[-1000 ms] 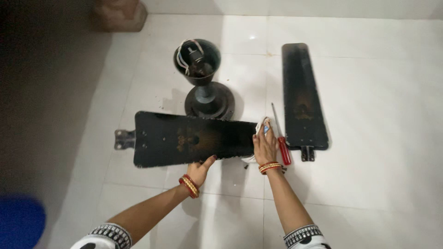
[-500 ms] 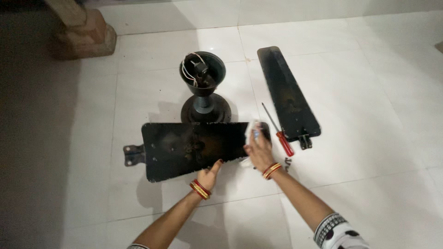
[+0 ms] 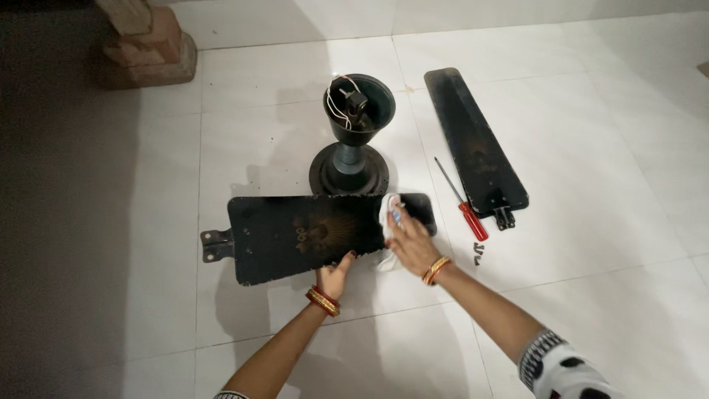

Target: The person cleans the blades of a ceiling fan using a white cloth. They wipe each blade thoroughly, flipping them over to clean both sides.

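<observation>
Fan blade [image 3: 310,235]: laid flat on the white tiled floor [image 3: 591,222], just in front of the fan motor housing [image 3: 353,140], its dark face turned up so the whole face can be reached.
White cloth [image 3: 390,214]: pressed onto the blade's right end under the right hand [image 3: 408,242].
Right-hand fingers: spread flat over the cloth, holding it down against the blade.
Left hand [image 3: 336,275]: set at the blade's near edge, thumb on top, apparently to keep the blade from sliding.
Left-hand fingers: partly hidden under the edge; how far they are closed cannot be told.
Arms: both reached forward and down, forearms converging on the blade.
Second blade [image 3: 476,144]: laid apart at the right, with a red-handled screwdriver [image 3: 461,201] beside it and small screws [image 3: 478,255] near.
</observation>
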